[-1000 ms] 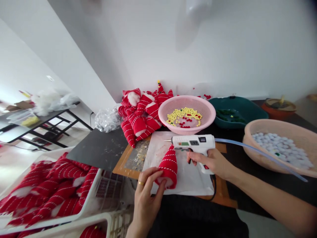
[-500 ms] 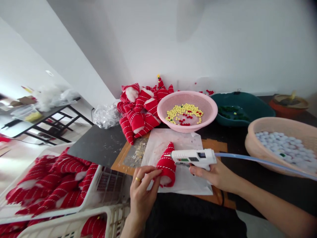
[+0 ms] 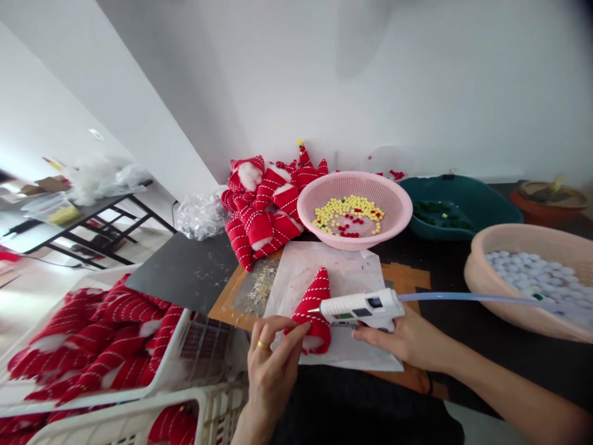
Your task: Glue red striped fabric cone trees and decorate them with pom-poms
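A red cone-shaped hat (image 3: 319, 290) with white stitched stripes lies on a white sheet (image 3: 356, 269), its tip pointing away from me. My left hand (image 3: 274, 358), with a ring on one finger, grips the hat's lower left side. In my right hand (image 3: 403, 337) is a white glue gun (image 3: 359, 307) with a bluish hose trailing right. The gun's nozzle points left and meets the hat's middle. Any glue there is too small to see.
Behind the sheet stand a pink basket (image 3: 354, 179) of yellow and red pom-poms and a pile of red hats (image 3: 259, 216). Rightward are a green basin (image 3: 491, 201) and a bowl (image 3: 479, 259) of white balls. Lower left, a white crate (image 3: 160, 377) holds red hats.
The glue gun's nozzle has moved slightly down the hat, toward my left fingers. My left fingertips have shifted a little right over the hat. The whole view has shifted slightly.
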Demonstrator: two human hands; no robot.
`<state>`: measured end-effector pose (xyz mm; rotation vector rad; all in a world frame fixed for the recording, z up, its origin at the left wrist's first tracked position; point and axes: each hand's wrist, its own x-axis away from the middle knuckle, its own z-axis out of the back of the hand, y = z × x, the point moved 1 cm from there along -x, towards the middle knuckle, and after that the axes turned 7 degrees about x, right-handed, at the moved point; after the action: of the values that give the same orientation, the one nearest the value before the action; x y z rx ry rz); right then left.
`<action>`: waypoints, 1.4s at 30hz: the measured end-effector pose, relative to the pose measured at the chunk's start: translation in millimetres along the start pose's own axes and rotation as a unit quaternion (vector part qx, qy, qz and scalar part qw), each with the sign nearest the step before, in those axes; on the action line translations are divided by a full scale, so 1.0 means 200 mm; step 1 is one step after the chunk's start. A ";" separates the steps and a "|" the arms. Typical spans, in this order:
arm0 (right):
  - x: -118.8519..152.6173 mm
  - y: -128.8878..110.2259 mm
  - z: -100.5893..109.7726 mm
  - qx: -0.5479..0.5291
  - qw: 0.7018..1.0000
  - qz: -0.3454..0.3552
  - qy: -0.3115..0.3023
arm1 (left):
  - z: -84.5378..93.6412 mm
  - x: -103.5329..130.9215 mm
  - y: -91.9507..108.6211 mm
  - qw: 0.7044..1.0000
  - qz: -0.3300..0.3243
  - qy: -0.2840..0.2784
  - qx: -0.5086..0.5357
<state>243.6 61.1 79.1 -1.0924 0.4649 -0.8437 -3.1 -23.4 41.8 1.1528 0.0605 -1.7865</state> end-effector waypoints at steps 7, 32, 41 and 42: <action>0.00 0.01 -0.01 0.005 1.000 0.014 0.000 | 0.00 0.00 0.00 1.000 -0.008 -0.008 0.002; 0.00 -0.01 0.01 0.021 1.000 0.022 -0.007 | 0.01 0.00 0.00 1.000 0.000 0.007 -0.002; 0.01 -0.03 0.05 0.025 0.999 0.019 -0.022 | 0.01 0.00 -0.02 1.000 0.004 0.026 -0.007; 0.01 -0.03 0.05 0.021 0.999 0.016 -0.025 | 0.01 0.00 -0.02 1.000 0.005 0.025 -0.006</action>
<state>250.3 63.8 88.3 -1.0618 0.4198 -0.7939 -6.7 -22.1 42.1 1.1869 0.0947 -1.7455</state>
